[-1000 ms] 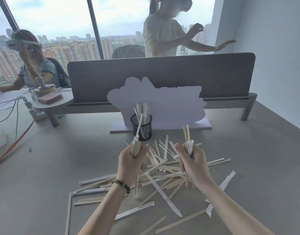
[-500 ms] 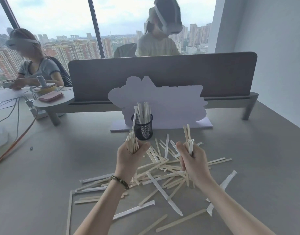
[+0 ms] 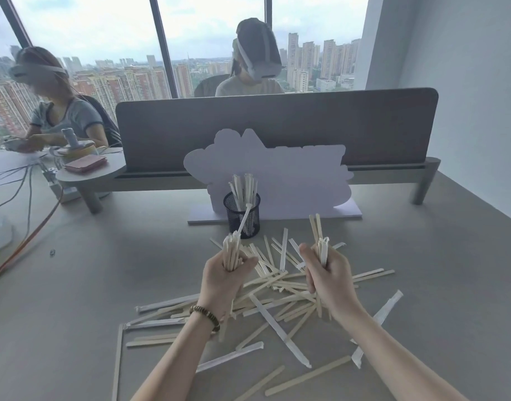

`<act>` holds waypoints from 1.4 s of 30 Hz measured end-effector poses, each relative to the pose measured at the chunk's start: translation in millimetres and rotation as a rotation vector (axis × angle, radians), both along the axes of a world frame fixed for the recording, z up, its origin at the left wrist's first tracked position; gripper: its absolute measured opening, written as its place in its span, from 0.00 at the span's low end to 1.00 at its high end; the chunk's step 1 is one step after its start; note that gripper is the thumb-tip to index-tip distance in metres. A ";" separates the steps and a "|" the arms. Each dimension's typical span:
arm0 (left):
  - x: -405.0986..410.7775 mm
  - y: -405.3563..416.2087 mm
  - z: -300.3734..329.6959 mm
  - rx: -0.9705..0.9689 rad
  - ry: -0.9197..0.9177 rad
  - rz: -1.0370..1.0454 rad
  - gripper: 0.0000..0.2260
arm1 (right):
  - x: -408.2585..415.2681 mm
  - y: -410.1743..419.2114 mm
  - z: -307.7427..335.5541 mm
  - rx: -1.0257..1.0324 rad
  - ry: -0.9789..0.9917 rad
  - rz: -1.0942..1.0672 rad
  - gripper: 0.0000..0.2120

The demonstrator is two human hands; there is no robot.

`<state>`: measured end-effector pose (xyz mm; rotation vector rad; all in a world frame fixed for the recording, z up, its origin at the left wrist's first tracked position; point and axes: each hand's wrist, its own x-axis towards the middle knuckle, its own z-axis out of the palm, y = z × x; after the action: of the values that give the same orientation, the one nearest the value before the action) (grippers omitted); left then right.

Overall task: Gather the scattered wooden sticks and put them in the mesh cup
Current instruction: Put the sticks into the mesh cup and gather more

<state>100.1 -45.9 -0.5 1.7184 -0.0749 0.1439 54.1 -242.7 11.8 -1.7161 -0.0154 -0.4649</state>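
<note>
Each hand, left hand (image 3: 223, 280) and right hand (image 3: 329, 277), grips a bundle of sticks (image 3: 277, 287) above the scattered pile; the mesh cup (image 3: 242, 214) stands beyond, before a white cutout (image 3: 277, 169).

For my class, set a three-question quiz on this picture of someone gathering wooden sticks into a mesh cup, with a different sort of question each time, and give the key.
1. True or false: the mesh cup already holds some sticks.
2. What does the left hand hold? A) a bundle of sticks B) the cup C) nothing
3. Fill in: the right hand grips its sticks above the ____ of loose sticks on the table.

Key: 1 true; 2 A; 3 pile. The left hand's bundle stands upright in front of the cup, not yet inside it.
</note>
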 end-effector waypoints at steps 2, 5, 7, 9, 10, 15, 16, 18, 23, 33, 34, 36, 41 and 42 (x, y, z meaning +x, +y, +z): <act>0.6 0.7 3.0 0.019 0.016 0.009 0.11 | 0.5 0.2 -0.3 -0.017 -0.006 -0.004 0.25; -3.0 -0.4 15.3 0.050 0.019 -0.011 0.16 | 0.6 0.5 0.3 -0.033 -0.013 0.000 0.24; -6.3 -1.7 24.3 0.062 0.020 -0.016 0.21 | 0.3 1.1 1.0 -0.023 -0.004 0.011 0.23; -7.3 -2.0 29.0 0.119 0.015 -0.022 0.20 | 0.6 1.7 2.1 0.001 0.001 0.008 0.22; -6.6 -1.5 29.1 0.150 0.005 -0.031 0.18 | 0.8 2.0 3.5 0.013 -0.001 0.004 0.22; -5.5 -0.6 31.9 0.173 -0.024 -0.075 0.15 | 4.5 3.6 9.6 0.075 0.016 0.011 0.21; -5.9 -0.8 32.7 0.133 0.006 -0.079 0.15 | 5.0 3.4 10.0 0.095 0.028 0.015 0.21; -7.0 -0.7 33.9 0.097 0.050 -0.086 0.17 | 5.6 2.4 10.4 0.121 0.055 0.021 0.21; -10.2 -0.5 33.6 0.004 0.000 -0.111 0.10 | 3.5 0.6 10.2 0.159 0.122 0.088 0.22; -16.6 -0.3 37.6 -0.145 -0.021 -0.200 0.04 | 3.2 -0.4 9.5 0.210 0.144 0.106 0.21; -16.8 -0.1 37.1 -0.155 -0.008 -0.207 0.06 | 3.5 -0.7 9.1 0.215 0.143 0.107 0.21; -16.1 0.8 35.4 -0.153 0.000 -0.212 0.10 | 4.0 -1.5 8.2 0.223 0.139 0.112 0.21; -11.8 3.8 32.6 -0.117 -0.003 -0.175 0.07 | 4.4 -3.4 6.9 0.213 0.143 0.109 0.22; -11.8 3.8 33.0 -0.110 -0.002 -0.163 0.06 | 4.4 -3.6 6.6 0.214 0.144 0.109 0.22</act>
<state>88.3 -42.1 32.6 1.5951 -0.2048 0.0288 58.5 -246.4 18.4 -1.5263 0.0437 -0.2518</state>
